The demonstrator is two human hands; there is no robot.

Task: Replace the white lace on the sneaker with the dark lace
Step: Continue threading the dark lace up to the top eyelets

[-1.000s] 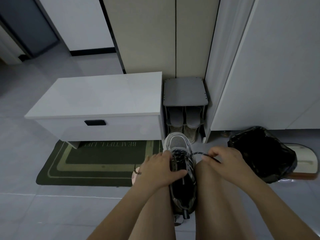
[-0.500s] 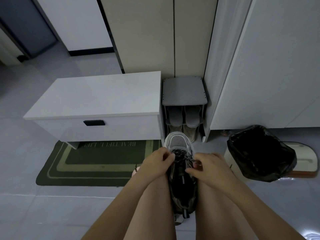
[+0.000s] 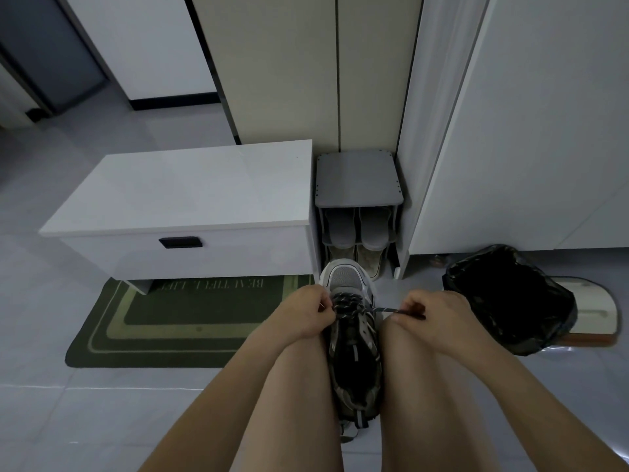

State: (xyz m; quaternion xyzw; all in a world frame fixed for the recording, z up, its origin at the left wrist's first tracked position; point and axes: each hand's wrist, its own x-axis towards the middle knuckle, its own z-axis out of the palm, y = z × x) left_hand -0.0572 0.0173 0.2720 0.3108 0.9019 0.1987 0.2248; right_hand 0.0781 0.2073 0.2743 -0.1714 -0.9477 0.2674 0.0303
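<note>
Head view: right hand pinches dark lace taut; left hand grips sneaker.

Bare throughout: left forearm and right forearm uncovered from lower edge to wrist, left thigh and right thigh likewise unclothed to the knees. Plain bare hands for left grip and right grip, knuckles rounded; nails too small to judge.
</note>
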